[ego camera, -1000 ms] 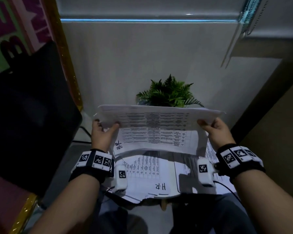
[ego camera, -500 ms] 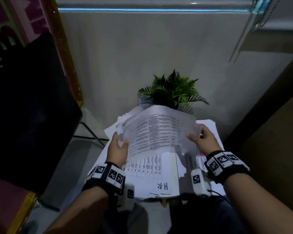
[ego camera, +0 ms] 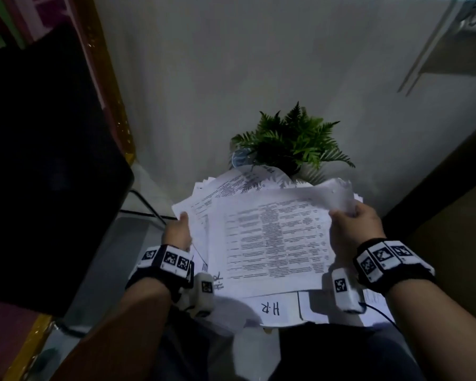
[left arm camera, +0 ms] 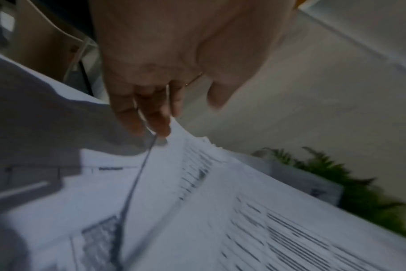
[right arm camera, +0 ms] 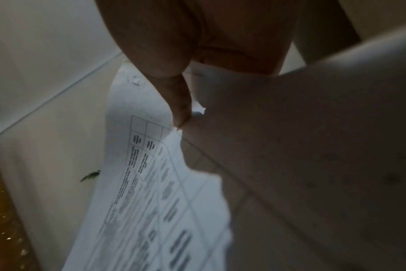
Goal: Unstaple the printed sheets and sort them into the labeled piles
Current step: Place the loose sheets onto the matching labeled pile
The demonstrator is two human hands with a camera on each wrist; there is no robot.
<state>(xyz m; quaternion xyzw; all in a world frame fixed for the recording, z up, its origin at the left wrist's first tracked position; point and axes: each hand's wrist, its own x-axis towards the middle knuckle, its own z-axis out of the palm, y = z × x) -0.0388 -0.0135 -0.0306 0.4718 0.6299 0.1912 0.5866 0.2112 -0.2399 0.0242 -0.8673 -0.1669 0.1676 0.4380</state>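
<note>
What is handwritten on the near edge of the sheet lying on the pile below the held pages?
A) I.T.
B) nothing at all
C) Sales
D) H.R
D: in the head view, the sheet lying on the pile under the pages held by the right hand carries a handwritten "H.R", upside down to the camera.

Matt white paper sheets (ego camera: 275, 237) — corner crumpled between the right fingers (right arm camera: 181, 108) — beyond them, a smooth pale wall (ego camera: 231, 78).
</note>
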